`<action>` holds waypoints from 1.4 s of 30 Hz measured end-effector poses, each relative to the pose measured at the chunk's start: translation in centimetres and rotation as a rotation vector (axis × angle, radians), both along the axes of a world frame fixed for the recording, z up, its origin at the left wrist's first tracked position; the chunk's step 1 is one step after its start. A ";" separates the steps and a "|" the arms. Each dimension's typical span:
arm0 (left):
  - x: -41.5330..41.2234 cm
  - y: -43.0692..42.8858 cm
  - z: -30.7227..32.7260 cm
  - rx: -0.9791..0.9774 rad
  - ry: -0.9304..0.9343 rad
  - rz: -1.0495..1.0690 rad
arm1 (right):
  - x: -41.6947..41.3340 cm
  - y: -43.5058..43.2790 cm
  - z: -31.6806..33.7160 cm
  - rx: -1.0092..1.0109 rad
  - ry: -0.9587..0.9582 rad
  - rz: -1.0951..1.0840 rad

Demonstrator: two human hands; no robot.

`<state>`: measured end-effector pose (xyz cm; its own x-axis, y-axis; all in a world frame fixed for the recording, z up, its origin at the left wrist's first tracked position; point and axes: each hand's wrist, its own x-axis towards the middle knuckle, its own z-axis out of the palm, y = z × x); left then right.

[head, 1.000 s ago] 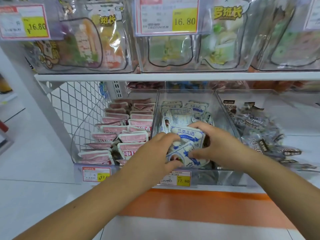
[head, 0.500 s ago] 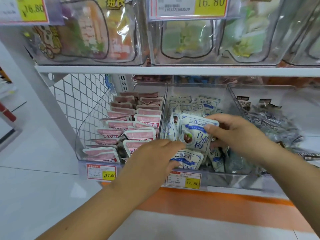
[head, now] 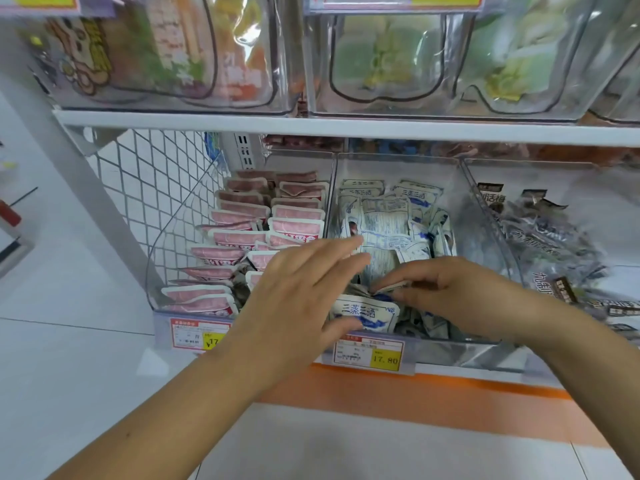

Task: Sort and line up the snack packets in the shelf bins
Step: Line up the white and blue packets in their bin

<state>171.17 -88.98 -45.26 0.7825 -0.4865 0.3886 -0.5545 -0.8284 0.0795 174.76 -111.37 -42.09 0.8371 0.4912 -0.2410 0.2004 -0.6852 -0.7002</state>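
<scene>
Right hand pinches a white packet at the front edge of the middle bin; left hand flat, empty. Best stand it label-forward.

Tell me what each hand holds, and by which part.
The right hand pinches a white-and-blue snack packet by its lower edge, in the middle bin. The left hand holds nothing, fingers straight.

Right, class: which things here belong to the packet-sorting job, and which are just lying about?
Job in hand: left hand, right hand, blue-and-white packets, clear middle bin, pink packets, dark packets.
Just about: price tags, upper-shelf bags, wire mesh panel.
</scene>
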 end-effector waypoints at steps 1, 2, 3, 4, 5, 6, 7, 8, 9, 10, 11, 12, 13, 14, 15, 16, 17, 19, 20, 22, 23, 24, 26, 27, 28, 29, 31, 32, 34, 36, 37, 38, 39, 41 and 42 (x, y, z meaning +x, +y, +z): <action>0.2 -0.2 -0.4 0.024 0.023 -0.032 | 0.2 -0.3 0.5 -0.056 0.033 0.042; 0.3 -0.3 -0.7 0.028 0.033 -0.061 | 0.5 -0.6 1.0 -0.110 0.057 0.090; 0.4 -0.3 -0.9 0.018 0.029 -0.078 | 0.9 -0.8 1.6 -0.143 0.062 0.120; 0.4 -0.3 -1.0 0.008 0.015 -0.079 | 1.3 -0.9 2.3 -0.137 0.040 0.119; 0.5 -0.3 -0.9 -0.001 -0.004 -0.073 | 1.8 -0.8 2.9 -0.096 0.000 0.075; 0.5 -0.2 -0.7 -0.007 -0.020 -0.071 | 2.6 -0.6 3.3 -0.052 -0.062 0.020; 0.6 -0.2 -0.7 -0.012 -0.032 -0.076 | 3.5 -0.1 3.5 -0.045 -0.133 -0.024; 0.6 -0.2 -0.7 -0.021 -0.040 -0.086 | 4.4 0.5 3.5 -0.086 -0.200 -0.028; 0.7 -0.2 -0.8 -0.030 -0.040 -0.097 | 5.1 1.2 3.4 -0.144 -0.256 -0.006; 0.8 -0.2 -0.8 -0.040 -0.035 -0.106 | 5.8 1.8 3.0 -0.220 -0.293 0.038; 0.8 -0.2 -0.9 -0.045 -0.033 -0.111 | 6.5 2.4 2.4 -0.299 -0.318 0.081; 0.8 -0.1 -0.9 -0.047 -0.036 -0.113 | 7.1 2.7 1.7 -0.380 -0.330 0.111; 0.8 -0.1 -0.9 -0.043 -0.037 -0.114 | 7.6 2.9 1.0 -0.443 -0.339 0.118; 0.7 0.0 -0.9 -0.037 -0.039 -0.116 | 7.9 3.0 0.5 -0.484 -0.339 0.109; 0.7 0.1 -0.9 -0.033 -0.041 -0.120 | 8.0 3.0 0.2 -0.496 -0.340 0.099; 0.7 0.1 -0.9 -0.032 -0.043 -0.124 | 7.9 2.9 0.0 -0.484 -0.320 0.084; 0.7 0.1 -0.9 -0.032 -0.043 -0.128 | 7.7 2.6 0.0 -0.448 -0.302 0.067; 0.8 0.2 -1.0 -0.036 -0.041 -0.132 | 7.0 1.7 0.6 -0.302 -0.316 0.022; 0.9 0.2 -1.0 -0.035 -0.036 -0.132 | 6.5 1.2 1.1 -0.204 -0.331 -0.015; 0.9 0.2 -1.0 -0.038 -0.019 -0.125 | 5.3 0.3 1.9 0.005 -0.333 -0.100; 0.9 0.2 -1.0 -0.053 -0.009 -0.120 | 4.7 0.1 2.3 0.088 -0.325 -0.134; 0.9 0.1 -1.0 -0.087 0.001 -0.116 | 4.2 -0.1 2.5 0.152 -0.321 -0.162; 0.9 -0.4 -0.7 -0.212 0.024 -0.090 | 3.5 -0.4 2.7 0.274 -0.317 -0.235; 1.0 -0.7 -0.4 -0.293 0.028 -0.060 | 3.5 -0.6 2.6 0.320 -0.320 -0.289; 1.1 -1.0 0.0 -0.374 0.021 -0.025 | 3.4 -0.7 2.7 0.355 -0.308 -0.348; 1.3 -1.3 0.4 -0.440 0.010 0.006 | 3.4 -0.9 2.5 0.404 -0.267 -0.397; 1.9 -1.8 1.0 -0.473 0.028 0.010 | 3.4 -1.1 2.1 0.537 -0.117 -0.471; 2.1 -2.0 1.3 -0.455 0.063 -0.017 | 3.3 -1.0 1.8 0.592 -0.041 -0.507; 2.6 -2.3 1.6 -0.435 0.151 -0.065 | 3.2 -0.9 1.4 0.699 0.079 -0.562; 2.9 -2.7 1.6 -0.467 0.156 -0.055 | 2.9 -0.7 1.5 0.742 0.134 -0.603; 3.0 -2.8 1.6 -0.515 0.136 -0.037 | 2.8 -0.6 1.5 0.748 0.160 -0.609; 3.1 -2.7 1.6 -0.583 0.129 -0.011 | 2.6 -0.6 1.8 0.761 0.210 -0.588; 3.3 -2.6 1.6 -0.654 0.149 0.022 | 2.4 -0.6 2.1 0.779 0.272 -0.535; 3.4 -2.5 1.7 -0.756 0.218 0.079 | 2.0 -1.0 2.7 0.733 0.340 -0.398; 3.5 -2.5 1.7 -0.791 0.245 0.095 | 1.8 -1.2 2.9 0.659 0.310 -0.346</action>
